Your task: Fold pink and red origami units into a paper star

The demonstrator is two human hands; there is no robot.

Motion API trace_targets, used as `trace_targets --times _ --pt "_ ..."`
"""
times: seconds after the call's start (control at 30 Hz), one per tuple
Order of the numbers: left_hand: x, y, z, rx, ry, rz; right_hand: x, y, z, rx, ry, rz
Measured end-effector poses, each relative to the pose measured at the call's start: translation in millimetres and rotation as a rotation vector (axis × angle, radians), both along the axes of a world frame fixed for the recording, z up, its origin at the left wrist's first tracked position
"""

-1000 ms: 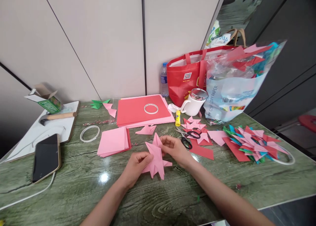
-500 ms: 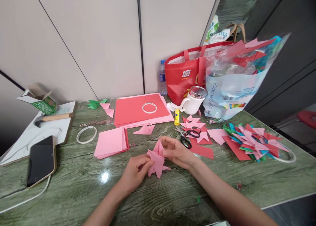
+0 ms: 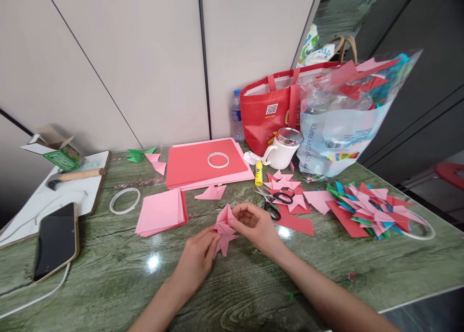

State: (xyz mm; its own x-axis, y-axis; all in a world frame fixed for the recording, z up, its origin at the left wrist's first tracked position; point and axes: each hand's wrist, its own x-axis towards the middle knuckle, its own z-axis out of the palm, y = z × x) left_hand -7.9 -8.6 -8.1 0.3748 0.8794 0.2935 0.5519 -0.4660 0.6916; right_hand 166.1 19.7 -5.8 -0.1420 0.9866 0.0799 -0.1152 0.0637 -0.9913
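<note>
Both of my hands hold a folded pink paper piece (image 3: 225,227) just above the green table (image 3: 108,269). My left hand (image 3: 197,257) pinches its lower left side with the fingertips. My right hand (image 3: 258,227) grips its upper right side, fingers curled around the paper. A stack of pink square sheets (image 3: 161,211) lies to the left of my hands. Black-handled scissors (image 3: 273,201) rest just right of my right hand, among folded pink and red pieces (image 3: 286,184).
Red and pink sheets (image 3: 203,165) carry a white ring (image 3: 218,159); another ring (image 3: 124,200) lies left. A glue stick (image 3: 258,173), white mug (image 3: 283,149), red bag (image 3: 270,112), plastic bag (image 3: 340,124), phone (image 3: 54,240), hammer (image 3: 74,176) and pile of coloured folded pieces (image 3: 373,211) surround them.
The pink paper has been folded in tighter and looks smaller. My hands have closed in on it and moved slightly up. The view has shifted a little.
</note>
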Motion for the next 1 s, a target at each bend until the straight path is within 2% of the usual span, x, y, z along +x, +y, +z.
trace_targets --times 0.13,0.3,0.4,0.53,0.73,1.0 --pt "0 0 3.0 -0.023 0.006 -0.026 1 0 1.6 -0.003 -0.062 0.05" --pt "1 -1 4.7 0.0 0.028 -0.071 6 2 3.1 0.059 -0.185 0.026" --pt "0 -2 4.7 -0.01 0.045 -0.119 8 4 5.3 0.047 -0.131 0.031" --pt "-1 -3 5.9 -0.019 0.063 -0.163 13 8 6.8 -0.019 -0.003 0.141" --pt "2 -4 9.4 -0.049 0.12 -0.197 17 11 5.3 -0.046 -0.012 0.195" --pt "2 -5 11.3 -0.135 0.059 -0.228 15 10 1.0 -0.034 0.008 0.14"
